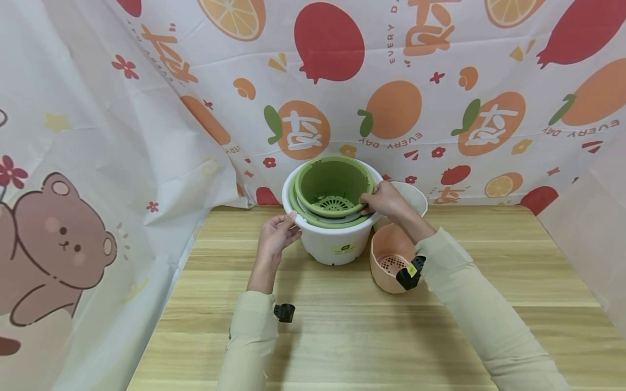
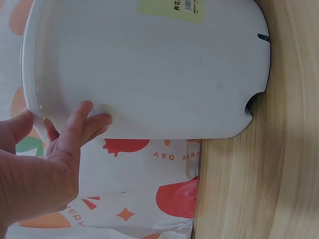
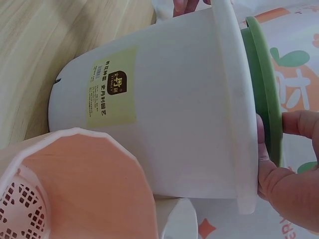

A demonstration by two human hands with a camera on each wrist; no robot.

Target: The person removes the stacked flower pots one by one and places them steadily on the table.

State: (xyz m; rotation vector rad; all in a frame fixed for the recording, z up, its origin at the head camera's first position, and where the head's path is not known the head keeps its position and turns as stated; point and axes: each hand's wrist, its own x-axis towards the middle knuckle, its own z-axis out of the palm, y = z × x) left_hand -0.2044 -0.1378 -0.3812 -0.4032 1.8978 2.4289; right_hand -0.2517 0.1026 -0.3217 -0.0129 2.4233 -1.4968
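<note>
A large white flower pot (image 1: 320, 244) stands upright at the back of the table, with several smaller pots nested in it. The innermost is a green pot (image 1: 337, 176) with a slotted bottom; another green rim (image 1: 313, 219) shows around it. My left hand (image 1: 276, 234) pinches the white pot's rim at its left, thumb at the edge and fingertips against the outer wall (image 2: 149, 74). With thumb and fingers my right hand (image 1: 388, 202) grips the inner green pot's rim at its right side. The right wrist view shows a green rim (image 3: 269, 94) above the white one.
A peach pot (image 1: 383, 274) with a perforated bottom tilts toward the front, right of the white pot. Behind it is a whitish pot (image 1: 413, 196), partly hidden by my right arm. A fruit-printed cloth (image 1: 342, 98) hangs directly behind the wooden table (image 1: 342, 336).
</note>
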